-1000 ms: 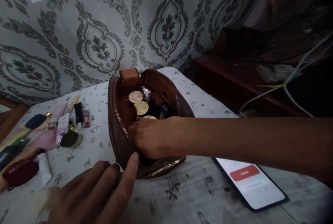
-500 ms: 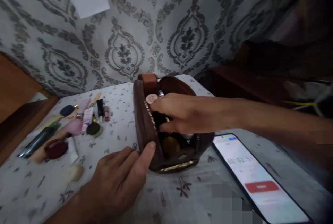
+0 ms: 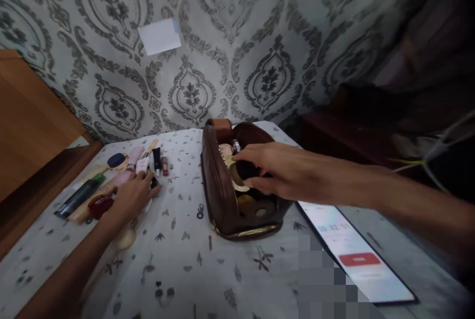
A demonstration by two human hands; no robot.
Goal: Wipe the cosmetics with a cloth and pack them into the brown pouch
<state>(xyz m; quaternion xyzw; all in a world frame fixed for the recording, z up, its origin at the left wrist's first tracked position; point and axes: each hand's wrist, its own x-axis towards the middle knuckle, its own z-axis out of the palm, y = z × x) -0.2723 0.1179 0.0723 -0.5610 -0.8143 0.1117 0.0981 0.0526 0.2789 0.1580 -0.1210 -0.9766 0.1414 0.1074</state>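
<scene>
An unzipped brown toiletry bag (image 3: pixel 218 185) stands on the patterned white cloth. My right hand (image 3: pixel 272 168) reaches into its opening, with thumb and fingers closed on a round, gold-rimmed compact (image 3: pixel 239 175) that is partly hidden. Beside it in the bag are a pale round item (image 3: pixel 225 149) and a silver-capped item (image 3: pixel 236 146). Over on the left, my left hand (image 3: pixel 135 193) lies among cosmetics, its fingers curled around a small dark-lidded jar (image 3: pixel 153 181) that they mostly cover. Close by are a black tube (image 3: pixel 157 161), a dark red round case (image 3: pixel 101 206) and a green-capped bottle (image 3: pixel 79 194).
A phone (image 3: pixel 356 259) with a running timer lies to the right of the bag. Patterned wallpaper (image 3: pixel 193 91) with a white paper (image 3: pixel 159 36) on it rises behind. A wooden panel (image 3: pixel 33 121) borders the left side.
My left hand has left the bag's near side and moved left onto the cosmetics. My right hand has lifted the gold-rimmed compact into sight at the bag's opening. The camera view has shifted.
</scene>
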